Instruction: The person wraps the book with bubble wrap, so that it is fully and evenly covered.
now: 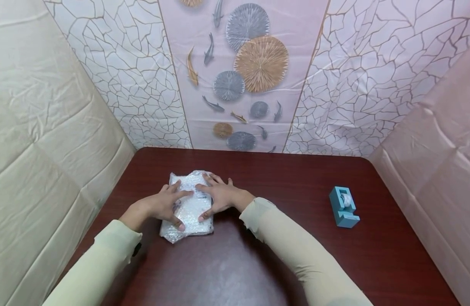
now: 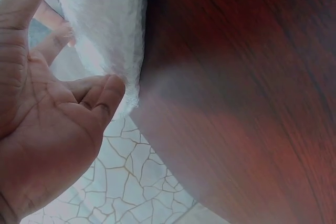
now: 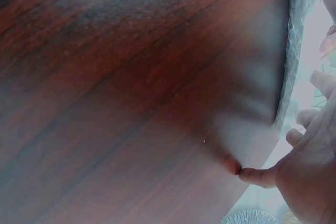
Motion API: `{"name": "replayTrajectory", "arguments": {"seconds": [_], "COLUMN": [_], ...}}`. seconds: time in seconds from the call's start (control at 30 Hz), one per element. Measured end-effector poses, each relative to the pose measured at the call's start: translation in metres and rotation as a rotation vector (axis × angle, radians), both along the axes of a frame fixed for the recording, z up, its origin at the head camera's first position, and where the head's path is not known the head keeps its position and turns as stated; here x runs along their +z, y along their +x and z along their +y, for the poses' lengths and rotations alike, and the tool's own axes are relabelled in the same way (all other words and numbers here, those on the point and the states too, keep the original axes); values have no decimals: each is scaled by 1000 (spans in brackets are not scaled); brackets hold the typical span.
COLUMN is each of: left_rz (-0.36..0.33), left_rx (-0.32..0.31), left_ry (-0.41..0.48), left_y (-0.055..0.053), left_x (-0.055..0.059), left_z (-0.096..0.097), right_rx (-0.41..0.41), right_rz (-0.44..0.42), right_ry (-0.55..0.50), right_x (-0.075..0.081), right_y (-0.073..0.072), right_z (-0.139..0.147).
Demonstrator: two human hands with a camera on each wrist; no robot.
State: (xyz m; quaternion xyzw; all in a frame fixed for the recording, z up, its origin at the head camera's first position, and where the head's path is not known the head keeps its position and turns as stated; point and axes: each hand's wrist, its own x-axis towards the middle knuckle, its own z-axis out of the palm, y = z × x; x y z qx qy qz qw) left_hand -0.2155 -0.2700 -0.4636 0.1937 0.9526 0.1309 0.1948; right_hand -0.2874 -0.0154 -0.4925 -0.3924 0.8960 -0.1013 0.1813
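Observation:
A flat package wrapped in clear bubble wrap [image 1: 194, 214] lies on the dark red-brown table, left of the middle. My left hand [image 1: 163, 205] rests on its left side with fingers spread, the thumb near the front. From the other side, my right hand [image 1: 224, 197] lies over the right edge, its fingers apart and reaching toward the back. In the left wrist view, curled-in fingertips of the left hand [image 2: 58, 108] are right at the wrap's edge. The right wrist view shows the right hand [image 3: 310, 166] beside the wrapped edge, its little finger stretched out to the tabletop.
A blue tape dispenser [image 1: 343, 207] with a roll of clear tape stands at the right of the table [image 1: 280, 187]. Pale quilted cloth walls [image 1: 43, 140] close in both sides. Behind the table hangs a patterned backdrop [image 1: 143, 76] with fish and round motifs.

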Motion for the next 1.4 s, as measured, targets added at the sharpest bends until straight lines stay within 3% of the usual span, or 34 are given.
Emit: {"name": "replayTrajectory", "arguments": {"seconds": [0.47, 0.9, 1.13, 1.4], "left_rz": [93, 2, 14, 36], "left_rx": [-13, 20, 14, 22], "left_ry": [43, 4, -5, 6], "left_y": [-10, -20, -15, -12], "left_x": [-8, -13, -7, -7], "left_z": [-1, -1, 4, 4], "right_rx": [0, -3, -12, 12], "right_rz": [7, 21, 17, 126], "right_ry": [25, 36, -21, -102], "right_x": [-2, 0, 4, 21], "right_y": [-5, -1, 7, 23], "right_z": [-5, -3, 13, 56]}}
